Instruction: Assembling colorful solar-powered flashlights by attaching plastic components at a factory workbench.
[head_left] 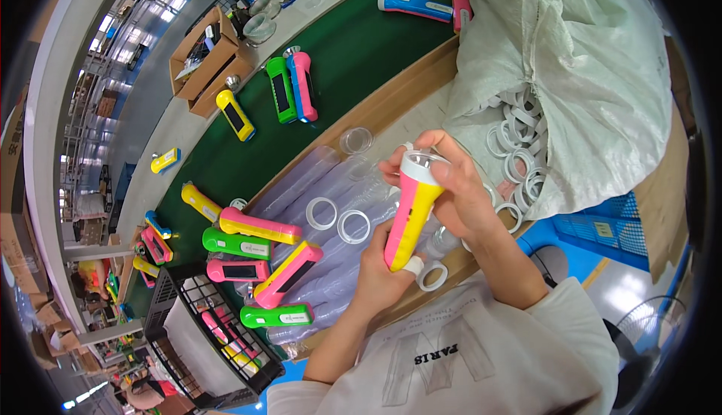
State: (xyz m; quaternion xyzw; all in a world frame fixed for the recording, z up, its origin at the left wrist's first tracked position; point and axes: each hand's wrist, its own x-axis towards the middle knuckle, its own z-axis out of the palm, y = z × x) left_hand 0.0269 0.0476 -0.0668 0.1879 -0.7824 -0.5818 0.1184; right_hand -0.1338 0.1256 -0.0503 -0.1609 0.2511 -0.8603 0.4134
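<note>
A pink and yellow flashlight (411,223) is held upright in front of me, its head tilted slightly to the right. My left hand (382,271) wraps round the lower part of its body. At the top, the fingers of my right hand (464,189) close round the white ring (423,168) on the head, with a clear lens inside it. Loose white rings (322,213) lie on clear plastic tubes or sleeves (331,189) in the shallow cardboard tray just left of the flashlight. Another white ring (432,276) rests near my left wrist.
A white woven sack (594,99) spills several white rings (519,167) at the right. Coloured flashlights (259,225) lie along the green belt (203,163). A black crate (169,343) with flashlights stands lower left, a cardboard box (207,62) upper left, a blue crate (609,231) at right.
</note>
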